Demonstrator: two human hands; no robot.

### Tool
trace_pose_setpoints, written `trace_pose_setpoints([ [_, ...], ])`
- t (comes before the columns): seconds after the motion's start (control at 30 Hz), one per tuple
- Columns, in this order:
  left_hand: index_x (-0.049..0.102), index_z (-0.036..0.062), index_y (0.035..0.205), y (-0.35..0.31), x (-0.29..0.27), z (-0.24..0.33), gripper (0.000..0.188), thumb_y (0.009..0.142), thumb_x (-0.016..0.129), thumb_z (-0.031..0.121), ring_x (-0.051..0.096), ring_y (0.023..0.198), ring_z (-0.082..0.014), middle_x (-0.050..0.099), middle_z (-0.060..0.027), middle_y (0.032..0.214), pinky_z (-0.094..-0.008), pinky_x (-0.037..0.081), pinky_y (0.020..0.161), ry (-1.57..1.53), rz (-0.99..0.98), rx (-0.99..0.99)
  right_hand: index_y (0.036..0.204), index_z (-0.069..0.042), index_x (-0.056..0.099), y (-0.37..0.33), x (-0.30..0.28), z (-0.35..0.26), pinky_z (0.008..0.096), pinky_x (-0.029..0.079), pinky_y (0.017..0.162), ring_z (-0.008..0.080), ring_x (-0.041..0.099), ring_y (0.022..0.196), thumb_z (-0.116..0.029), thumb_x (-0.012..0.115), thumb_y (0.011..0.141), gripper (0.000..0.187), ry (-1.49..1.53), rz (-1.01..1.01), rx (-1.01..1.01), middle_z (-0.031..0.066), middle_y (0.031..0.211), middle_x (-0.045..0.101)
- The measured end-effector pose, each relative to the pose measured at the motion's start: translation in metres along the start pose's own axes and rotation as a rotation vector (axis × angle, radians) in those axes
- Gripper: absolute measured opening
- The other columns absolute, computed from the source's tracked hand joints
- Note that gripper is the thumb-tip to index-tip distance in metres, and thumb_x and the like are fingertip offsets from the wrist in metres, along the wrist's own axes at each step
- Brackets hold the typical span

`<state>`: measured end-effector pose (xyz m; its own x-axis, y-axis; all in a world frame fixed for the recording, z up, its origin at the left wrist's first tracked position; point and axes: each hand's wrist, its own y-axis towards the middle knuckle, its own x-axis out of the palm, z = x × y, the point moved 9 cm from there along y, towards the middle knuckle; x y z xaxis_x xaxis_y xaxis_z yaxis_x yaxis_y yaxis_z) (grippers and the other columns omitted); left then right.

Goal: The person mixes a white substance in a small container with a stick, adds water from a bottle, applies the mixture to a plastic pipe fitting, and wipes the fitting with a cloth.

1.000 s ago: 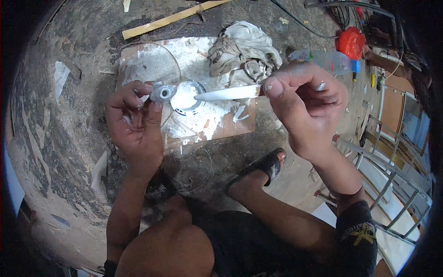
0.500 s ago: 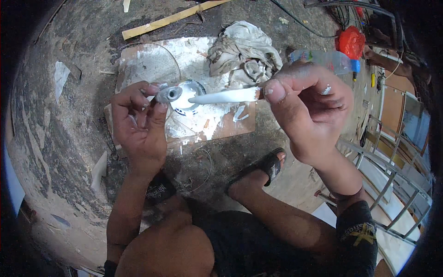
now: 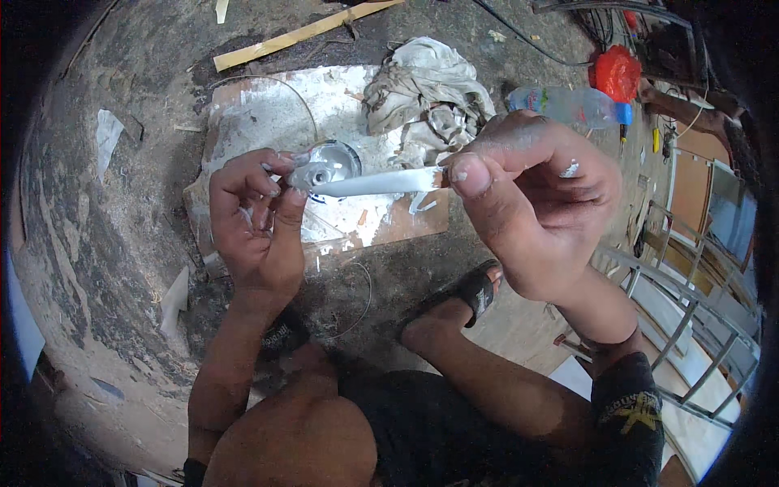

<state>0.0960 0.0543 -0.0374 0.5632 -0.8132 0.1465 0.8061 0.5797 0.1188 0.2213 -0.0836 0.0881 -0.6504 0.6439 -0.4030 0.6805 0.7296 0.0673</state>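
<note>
My left hand (image 3: 261, 213) pinches a small grey fitting (image 3: 307, 178) with a round hole in it, between thumb and fingertips. Between the thumb and finger of my right hand (image 3: 545, 199) is a flat stick (image 3: 381, 183) coated in white paste. The stick points left, and its tip lies at the fitting's lower edge, seemingly touching it. A round, shiny tin (image 3: 347, 156) stands behind them on a white-smeared board (image 3: 260, 109), partly hidden by the fitting. White smears mark the fingers of both hands.
A crumpled, stained rag (image 3: 426, 77) lies on the board's far right part. Beyond it are a clear plastic bottle (image 3: 560, 105) with a blue cap and a red plastic bag (image 3: 615, 73). A wooden strip (image 3: 300, 35) lies behind the board; a metal frame (image 3: 690, 304) stands at right.
My left hand has moved slightly right with the fitting. My right hand has shifted a little left, bringing the stick's tip from beside the fitting to its lower edge.
</note>
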Motion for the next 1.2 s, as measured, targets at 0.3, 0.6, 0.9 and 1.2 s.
trace_pose_setpoints([
  [0.3,0.04,0.0044,0.1,0.002,0.003,0.004,0.025,0.084,0.057,-0.004,0.052,0.103,-0.02,0.049,-0.0121,0.105,-0.0343,0.041,0.093,-0.009,-0.033,0.058,0.08,-0.001,0.06,-0.002,0.0,0.003,0.023,0.043,0.062,0.0094,0.056,0.067,-0.001,0.063,0.083,0.005,-0.018,0.006,0.038,0.0062,0.074,0.063],
  [0.6,0.04,0.0038,0.1,0.001,0.004,0.005,0.024,0.085,0.058,-0.003,0.051,0.104,-0.0203,0.048,-0.0124,0.106,-0.0347,0.042,0.093,-0.014,-0.028,0.04,0.079,-0.001,0.06,-0.002,-0.002,-0.001,0.0239,0.043,0.062,0.0105,0.056,0.067,0.0,0.063,0.082,0.005,-0.039,0.004,0.004,0.0071,0.074,0.063],
  [0.9,0.04,0.0036,0.1,0.002,0.004,0.008,0.024,0.085,0.057,-0.002,0.051,0.103,-0.0203,0.048,-0.0128,0.106,-0.0346,0.041,0.092,0.035,-0.036,0.058,0.079,0.0,0.059,-0.001,-0.001,-0.004,0.0236,0.043,0.061,0.0113,0.056,0.065,0.002,0.063,0.081,0.005,-0.059,-0.011,-0.094,0.0074,0.073,0.062],
  [1.2,0.04,0.0043,0.1,0.002,0.004,0.006,0.025,0.085,0.058,-0.003,0.051,0.102,-0.02,0.049,-0.0134,0.106,-0.035,0.041,0.093,-0.015,-0.036,0.055,0.079,0.0,0.059,0.001,0.0,-0.012,0.024,0.044,0.06,0.0126,0.057,0.064,0.003,0.064,0.08,0.006,-0.108,-0.024,-0.151,0.0085,0.073,0.062],
])
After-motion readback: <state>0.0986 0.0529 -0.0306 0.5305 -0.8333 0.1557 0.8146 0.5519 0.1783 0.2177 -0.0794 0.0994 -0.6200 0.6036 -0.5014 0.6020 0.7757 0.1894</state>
